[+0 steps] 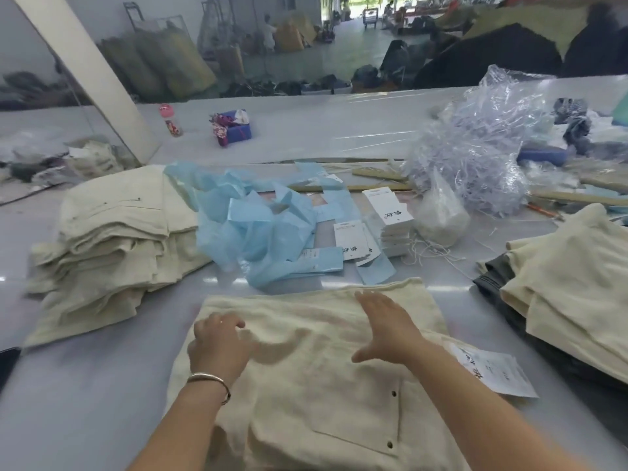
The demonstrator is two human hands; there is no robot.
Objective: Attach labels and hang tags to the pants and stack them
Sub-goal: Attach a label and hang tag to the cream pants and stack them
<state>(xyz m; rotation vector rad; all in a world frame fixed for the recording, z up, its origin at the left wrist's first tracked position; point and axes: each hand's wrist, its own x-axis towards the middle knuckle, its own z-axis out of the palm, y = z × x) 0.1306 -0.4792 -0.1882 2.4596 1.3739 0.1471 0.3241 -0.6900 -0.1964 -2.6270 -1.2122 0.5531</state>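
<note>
Both hands point(384, 326) over pants point(316, 385), near table point(85, 402) edge.

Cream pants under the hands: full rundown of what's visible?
The cream pants lie folded flat on the grey table, nearest the camera. Fabric looks like soft woven cotton, lightly creased. A patch pocket with dark snaps faces up. A white hang tag sticks out at their right edge. The left hand rests on them, fingers curled; the right hand is spread over them.

Pale glossy table point(102, 402), folded cream pants point(306, 385), cream stacks point(112, 246) (left), blue papers point(258, 226), white hang tags point(390, 212)
</note>
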